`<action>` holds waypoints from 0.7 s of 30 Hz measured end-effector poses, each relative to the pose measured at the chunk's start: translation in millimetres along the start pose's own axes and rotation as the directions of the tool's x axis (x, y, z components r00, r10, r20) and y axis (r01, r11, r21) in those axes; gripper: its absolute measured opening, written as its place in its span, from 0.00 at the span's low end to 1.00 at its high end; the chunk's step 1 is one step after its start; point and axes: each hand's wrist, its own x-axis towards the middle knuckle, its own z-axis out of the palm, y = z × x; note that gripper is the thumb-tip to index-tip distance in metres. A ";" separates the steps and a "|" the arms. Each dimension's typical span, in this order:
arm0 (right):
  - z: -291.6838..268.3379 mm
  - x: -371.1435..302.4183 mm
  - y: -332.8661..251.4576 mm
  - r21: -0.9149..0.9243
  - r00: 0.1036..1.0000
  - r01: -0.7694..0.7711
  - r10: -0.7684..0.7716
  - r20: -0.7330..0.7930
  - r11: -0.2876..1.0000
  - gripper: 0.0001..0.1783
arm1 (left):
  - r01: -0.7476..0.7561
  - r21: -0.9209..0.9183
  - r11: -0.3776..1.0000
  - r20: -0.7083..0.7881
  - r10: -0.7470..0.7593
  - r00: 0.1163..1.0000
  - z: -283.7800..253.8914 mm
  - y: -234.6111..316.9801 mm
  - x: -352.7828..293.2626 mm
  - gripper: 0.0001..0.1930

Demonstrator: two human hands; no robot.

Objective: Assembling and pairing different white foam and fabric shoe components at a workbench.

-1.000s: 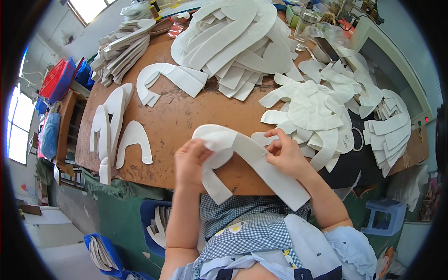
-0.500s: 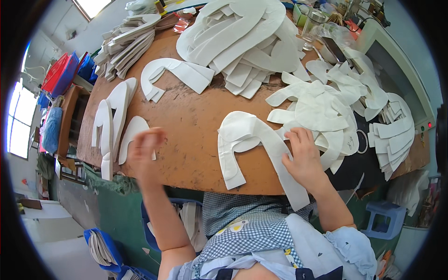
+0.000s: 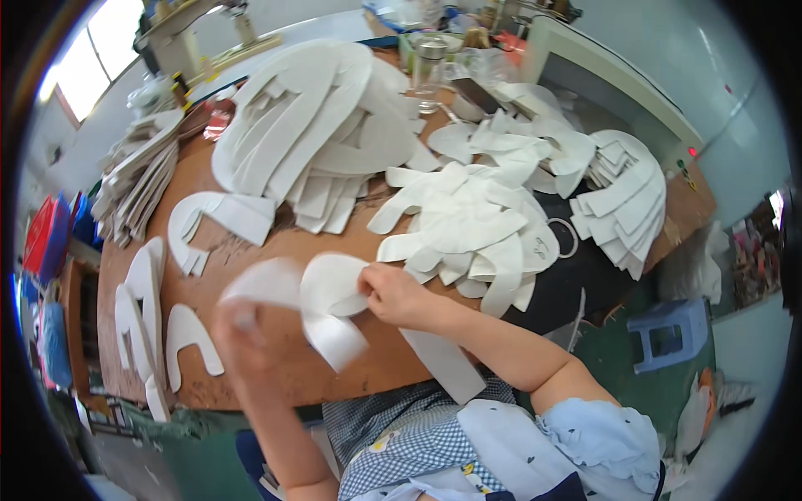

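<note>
My left hand (image 3: 244, 330) is smeared by motion above the table's front left. A blurred white curved piece (image 3: 267, 280) rises from its fingers and meets the white arch-shaped piece in front of me. My right hand (image 3: 397, 296) is closed in a pinch at the edge of that arch-shaped piece (image 3: 447, 363), whose long leg reaches the table's front edge beneath my forearm. Left of my left hand lies a small white arch piece (image 3: 194, 346), with longer stacked white pieces (image 3: 142, 321) beside it. Another white arch (image 3: 238, 217) lies farther back.
A tall heap of white pieces (image 3: 292, 125) covers the table's back; a loose pile (image 3: 484, 221) lies to the right. Fanned pieces (image 3: 622, 196) stand beside a grey panel (image 3: 601, 67). There is a glass jar (image 3: 429, 71) behind, and a blue stool (image 3: 668, 334) on the floor.
The view has shifted rightward. My left hand has moved from over the small arch to the larger arch, where a white piece is lifted. My right hand's fingers have closed at its edge.
</note>
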 end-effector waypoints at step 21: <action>-148.6 27.1 29.2 0.579 0.968 -0.132 0.230 -0.099 0.804 0.11 | -0.756 0.572 0.319 0.798 -0.002 0.603 80.7 2.0 -106.1 0.19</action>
